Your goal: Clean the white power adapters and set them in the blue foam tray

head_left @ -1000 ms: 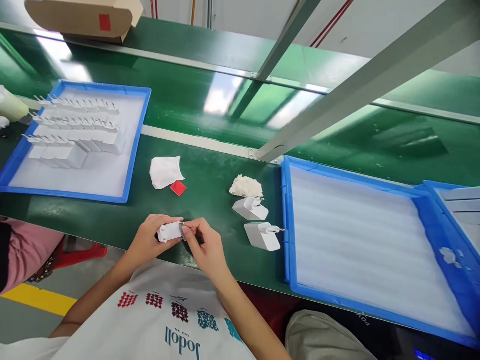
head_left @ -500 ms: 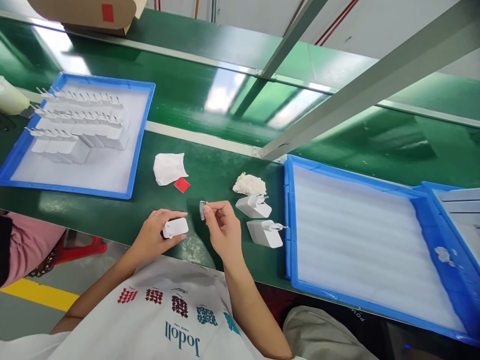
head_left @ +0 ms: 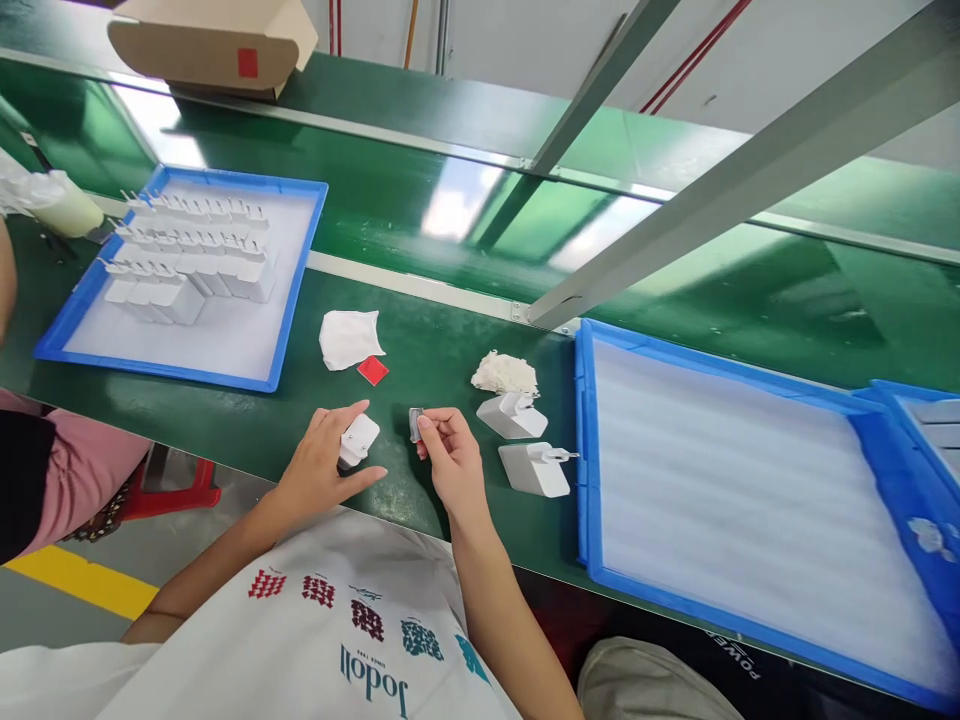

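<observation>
A white plug-in charger [head_left: 361, 438] rests in my left hand [head_left: 319, 465], tilted against the fingers, with the thumb held away from it. Between thumb and fingertips, my right hand [head_left: 450, 450] pinches a small grey flat piece [head_left: 415, 424] whose kind I cannot make out. The two hands are a short gap apart over the green bench. To the right of my right hand lie two more white chargers, one with its pins toward the right [head_left: 534, 470] and one just behind it [head_left: 513, 415]. A crumpled cream-coloured wad [head_left: 504, 373] sits behind them.
A white cloth [head_left: 349, 338] and a red square [head_left: 373, 370] lie ahead on the green bench [head_left: 420, 340]. At left, a blue tray [head_left: 274, 350] holds rows of chargers; another blue-rimmed tray [head_left: 589, 480] stands at right. A slanted metal post [head_left: 637, 210] rises behind. Another person's pink-clad leg [head_left: 90, 470] is at left.
The charger has turned in my left hand, and the thumb has moved off it. My right hand still pinches the grey piece, now turned slightly. The whole view has shifted a little.
</observation>
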Available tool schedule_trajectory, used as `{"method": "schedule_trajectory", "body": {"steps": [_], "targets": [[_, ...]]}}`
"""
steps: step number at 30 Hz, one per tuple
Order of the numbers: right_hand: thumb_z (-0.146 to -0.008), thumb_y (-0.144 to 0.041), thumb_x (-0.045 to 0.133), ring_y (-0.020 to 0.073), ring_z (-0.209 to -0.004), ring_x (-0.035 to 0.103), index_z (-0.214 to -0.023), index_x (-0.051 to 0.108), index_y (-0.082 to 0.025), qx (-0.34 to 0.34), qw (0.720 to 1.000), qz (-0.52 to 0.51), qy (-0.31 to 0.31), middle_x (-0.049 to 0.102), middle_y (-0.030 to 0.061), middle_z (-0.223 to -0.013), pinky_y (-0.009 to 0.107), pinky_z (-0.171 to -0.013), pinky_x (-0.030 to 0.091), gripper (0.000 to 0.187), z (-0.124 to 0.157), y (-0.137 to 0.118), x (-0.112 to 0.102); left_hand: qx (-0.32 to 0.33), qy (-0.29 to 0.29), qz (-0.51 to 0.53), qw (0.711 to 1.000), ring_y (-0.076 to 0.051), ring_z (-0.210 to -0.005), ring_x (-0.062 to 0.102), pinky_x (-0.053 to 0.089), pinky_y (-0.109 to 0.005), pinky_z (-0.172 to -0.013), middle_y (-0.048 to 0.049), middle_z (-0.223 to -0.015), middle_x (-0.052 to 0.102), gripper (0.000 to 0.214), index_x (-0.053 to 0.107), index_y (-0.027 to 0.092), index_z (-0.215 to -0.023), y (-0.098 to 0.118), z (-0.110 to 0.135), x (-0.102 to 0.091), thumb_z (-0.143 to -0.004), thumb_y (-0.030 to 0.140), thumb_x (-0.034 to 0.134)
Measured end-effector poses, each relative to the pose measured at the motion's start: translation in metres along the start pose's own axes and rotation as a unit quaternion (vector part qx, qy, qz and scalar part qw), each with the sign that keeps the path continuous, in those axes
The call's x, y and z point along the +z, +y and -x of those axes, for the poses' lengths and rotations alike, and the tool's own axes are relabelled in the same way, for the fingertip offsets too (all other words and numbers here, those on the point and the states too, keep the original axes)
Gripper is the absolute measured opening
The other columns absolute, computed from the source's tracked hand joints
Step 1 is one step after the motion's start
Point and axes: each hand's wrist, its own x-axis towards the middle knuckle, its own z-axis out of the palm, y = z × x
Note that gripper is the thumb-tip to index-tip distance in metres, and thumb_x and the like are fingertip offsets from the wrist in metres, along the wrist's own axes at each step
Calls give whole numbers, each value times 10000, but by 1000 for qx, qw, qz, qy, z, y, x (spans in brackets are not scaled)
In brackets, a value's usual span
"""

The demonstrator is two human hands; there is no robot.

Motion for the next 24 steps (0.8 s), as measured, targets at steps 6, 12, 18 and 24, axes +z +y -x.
{"method": "schedule_trajectory", "body": {"steps": [6,12,18,24], "targets": [[-903,-535,620,116,-583,543,-923,613,-217,-14,1000,17,2,635,-8,-728,260,-575,494,318,1,1,0,46,-149,32,987,-313,-1386,417,408,-510,-1146,-108,-1528,448,839,204,339,-1603,-12,11,-35,-882,103,562],[-915,-514,607,131,-616,568,-943,623,-215,-28,999,41,7,660,8,-753,273,-596,504,301,1,1,0,153,-202,60,965,-302,-1514,291,368,-500,-1189,-39,-1639,328,808,452,374,-1497,-17,-9,-46,-796,-28,452],[-929,-493,589,146,-612,583,-954,627,-215,-49,996,70,7,662,11,-737,285,-599,511,281,2,4,0,118,-196,0,973,-215,-988,651,530,-309,-864,-83,-1151,643,339,712,278,-1156,-4,-18,-53,-844,161,644],[-947,-488,563,173,-628,624,-956,655,-212,-119,982,146,9,680,28,-736,305,-621,534,291,1,9,0,10,41,-12,999,-201,-904,650,559,-285,-746,-58,-1065,649,288,657,229,-1096,-12,-18,-70,-851,366,717]]}}
